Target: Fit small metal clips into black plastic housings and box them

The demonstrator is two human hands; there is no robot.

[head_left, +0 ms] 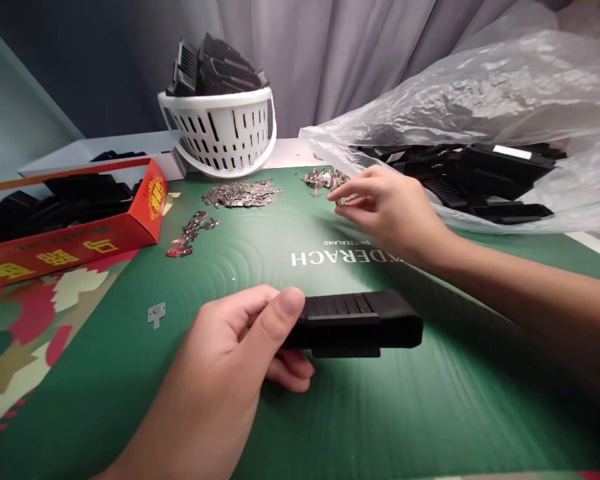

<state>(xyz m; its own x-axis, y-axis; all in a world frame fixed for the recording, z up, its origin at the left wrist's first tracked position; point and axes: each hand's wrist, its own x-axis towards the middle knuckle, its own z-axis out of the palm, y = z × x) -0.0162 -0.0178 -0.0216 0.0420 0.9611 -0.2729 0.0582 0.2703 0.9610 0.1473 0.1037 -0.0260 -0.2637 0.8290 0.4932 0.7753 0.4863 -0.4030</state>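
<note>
Left hand (240, 347): pinching black casing (360, 327) by one end | probably light, stiff; hold at ribbed face | right hand (393, 207): fingertips close together near metal pieces (325, 179), cannot tell if pinching

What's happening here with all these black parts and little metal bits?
A person's left hand grips a black part above the green surface. The right hand is by the far right metal pile, its fingers nearly together; whether they hold anything is unclear. Two more metal heaps lie farther left, and a single metal piece lies nearer the person. More black parts fill the white basket, red box and clear bag.
</note>
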